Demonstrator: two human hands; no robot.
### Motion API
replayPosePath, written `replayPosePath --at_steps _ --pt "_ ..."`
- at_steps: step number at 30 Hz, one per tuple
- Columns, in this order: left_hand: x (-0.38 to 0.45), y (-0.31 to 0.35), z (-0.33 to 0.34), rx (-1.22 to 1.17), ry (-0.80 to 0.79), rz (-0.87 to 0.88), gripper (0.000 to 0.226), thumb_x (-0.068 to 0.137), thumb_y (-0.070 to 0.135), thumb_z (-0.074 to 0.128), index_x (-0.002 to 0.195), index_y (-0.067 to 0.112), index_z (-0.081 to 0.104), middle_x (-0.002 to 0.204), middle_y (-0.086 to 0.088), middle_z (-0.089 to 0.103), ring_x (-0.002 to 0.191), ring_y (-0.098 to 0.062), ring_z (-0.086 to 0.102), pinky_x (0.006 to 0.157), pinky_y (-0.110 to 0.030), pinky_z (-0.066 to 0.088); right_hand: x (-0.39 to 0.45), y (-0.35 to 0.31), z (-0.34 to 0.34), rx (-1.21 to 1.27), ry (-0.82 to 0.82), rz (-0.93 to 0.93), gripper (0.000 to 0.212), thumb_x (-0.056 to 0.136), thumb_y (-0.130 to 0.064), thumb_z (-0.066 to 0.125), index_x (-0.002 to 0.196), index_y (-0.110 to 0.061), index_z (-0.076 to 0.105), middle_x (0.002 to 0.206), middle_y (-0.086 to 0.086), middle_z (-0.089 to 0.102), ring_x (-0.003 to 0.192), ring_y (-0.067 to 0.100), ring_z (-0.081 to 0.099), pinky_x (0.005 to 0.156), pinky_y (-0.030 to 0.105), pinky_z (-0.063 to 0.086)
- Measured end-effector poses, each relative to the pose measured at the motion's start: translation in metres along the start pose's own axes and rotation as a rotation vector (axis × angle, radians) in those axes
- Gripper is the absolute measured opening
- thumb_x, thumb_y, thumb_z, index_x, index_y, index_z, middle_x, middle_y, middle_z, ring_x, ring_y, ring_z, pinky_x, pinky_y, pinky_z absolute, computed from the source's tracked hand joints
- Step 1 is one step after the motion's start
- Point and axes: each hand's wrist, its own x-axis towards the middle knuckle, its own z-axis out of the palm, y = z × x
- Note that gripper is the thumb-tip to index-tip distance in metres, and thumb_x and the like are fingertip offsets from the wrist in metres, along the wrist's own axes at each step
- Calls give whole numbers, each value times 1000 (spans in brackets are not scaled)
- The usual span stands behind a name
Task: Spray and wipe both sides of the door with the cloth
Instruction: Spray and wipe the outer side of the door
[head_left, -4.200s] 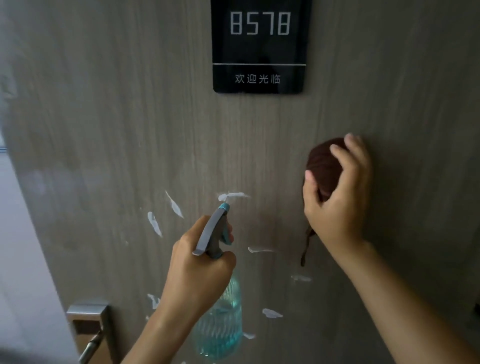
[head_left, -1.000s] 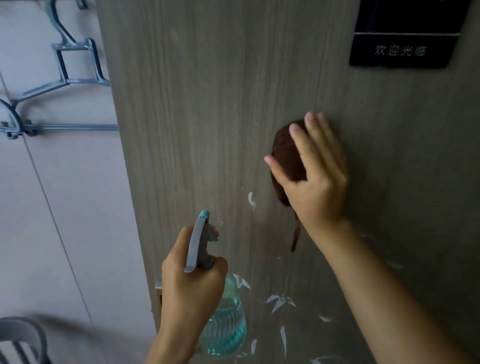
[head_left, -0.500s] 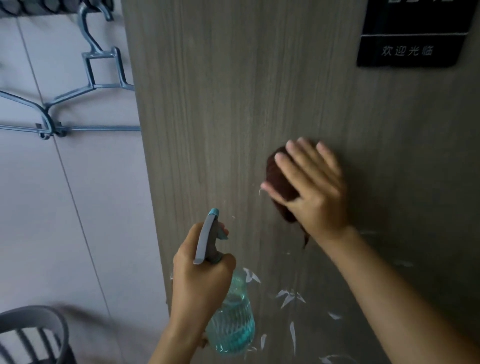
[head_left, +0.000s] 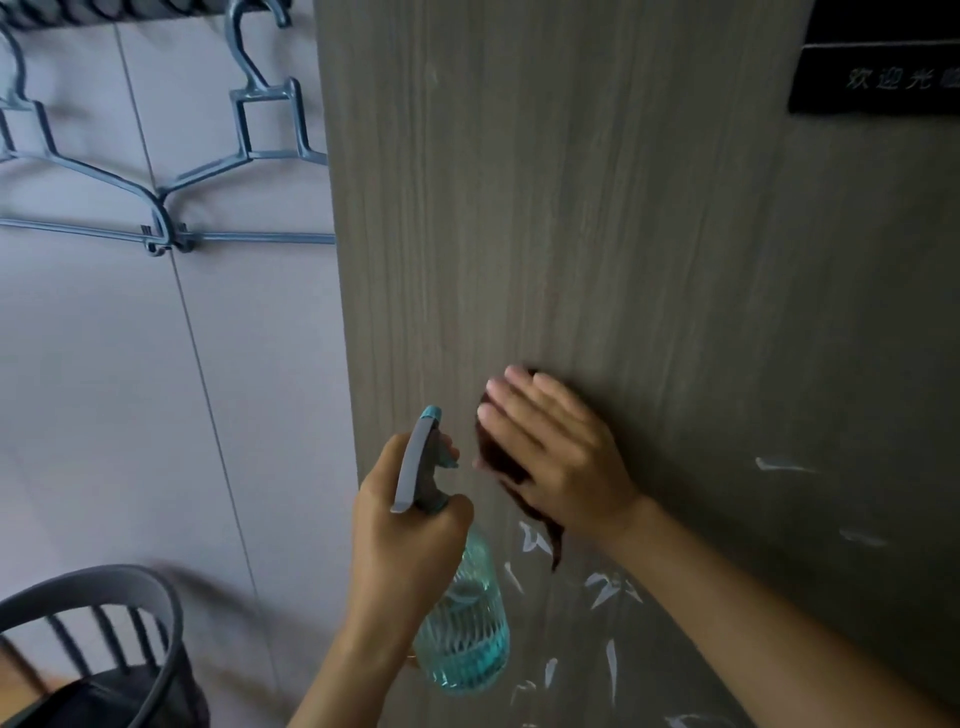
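A grey wood-grain door (head_left: 597, 234) fills the middle and right of the view, its left edge running top to bottom. My right hand (head_left: 556, 452) presses a dark brown cloth (head_left: 501, 457) flat on the door, fingers pointing up-left; the hand hides most of the cloth and a loose end hangs below. My left hand (head_left: 405, 525) grips a clear teal spray bottle (head_left: 462, 629) by its grey trigger head, just left of the cloth and close to the door's edge. White foam streaks (head_left: 608, 587) sit on the door below and to the right of the cloth.
A black sign (head_left: 878, 73) is fixed to the door at top right. Grey clothes hangers (head_left: 249, 130) hang on the tiled wall to the left. A grey chair back (head_left: 119, 608) stands at the bottom left.
My right hand has slid the cloth down and left across the door, toward the spray bottle. My left hand and the bottle stay put. The view has shifted slightly left.
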Motion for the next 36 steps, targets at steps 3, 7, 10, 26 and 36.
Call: replayPosePath --at_steps 3,7,10,26,36 --pt "0 3 -2 24 -2 7 51 71 -19 67 94 27 70 85 -3 67 58 -21 48 49 -26 43 47 31 -18 -83 144 209 47 100 -38 72 129 -1 71 143 20 61 139 38 53 119 52 39" --pt "3 8 -5 30 22 29 52 72 -18 68 94 29 70 86 -5 68 56 -20 47 48 -25 43 76 46 -16 -155 302 410 52 100 -39 71 132 2 67 145 24 57 140 42 50 122 54 34" --pt "3 10 -5 17 28 26 52 72 -19 66 92 29 70 83 -6 67 54 -18 44 47 -25 40 43 15 5 -138 176 225 51 98 -38 73 131 1 69 144 24 59 139 41 52 120 53 38" --pt "3 22 -3 17 51 72 46 74 -17 69 101 20 69 69 1 53 54 -13 45 46 -17 40 84 44 -20 -219 138 340 48 102 -36 66 138 -4 63 151 25 51 146 44 42 126 54 23" --pt "20 20 13 -19 50 88 48 74 -17 71 102 22 70 81 -6 67 55 -21 53 45 -21 43 -9 11 -33 -243 -392 7 95 74 -44 87 151 -13 40 160 21 41 151 39 35 126 49 26"
